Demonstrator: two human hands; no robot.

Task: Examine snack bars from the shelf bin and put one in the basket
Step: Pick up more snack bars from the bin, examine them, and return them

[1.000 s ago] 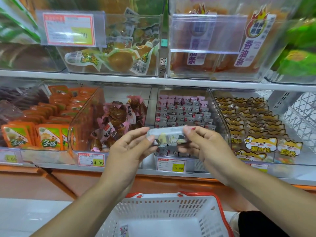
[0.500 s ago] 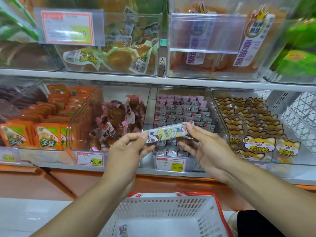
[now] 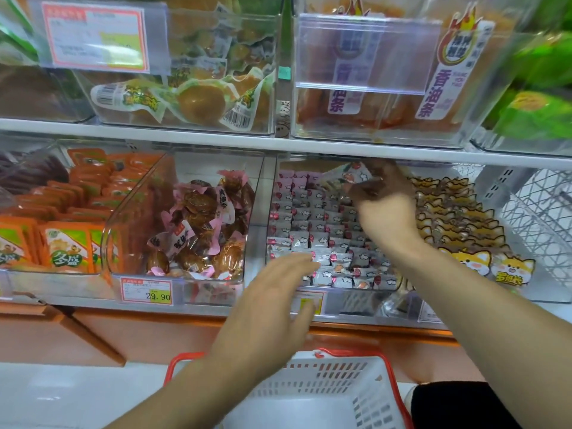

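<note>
So far, no snack bar can be seen in the basket (image 3: pixel 325 379), as far as its white inside is shown; only part of it is in view, so the far corners cannot be checked; the task is judged to be at the looking stage, with the putting-in step not yet done. One snack bar (image 3: pixel 346 176) is held by the right hand (image 3: pixel 382 201) over the back of the shelf bin (image 3: pixel 332 230), close under the shelf edge above it; the bar is pinched at its right end between curled fingers and thumb, though this part is blurred and dark. It cannot be told whether the bar is being put back or picked up. The right arm is stretched forward and up over the bin, with the wrist bent a little. The left hand (image 3: pixel 278 305) is held in front of the bin, just below its front edge and above the basket; its fingers are straight and spread, and nothing is held in it. Many more bars are lined up in rows inside the bin; one is yet to be chosen and dropped into the basket below.
</note>
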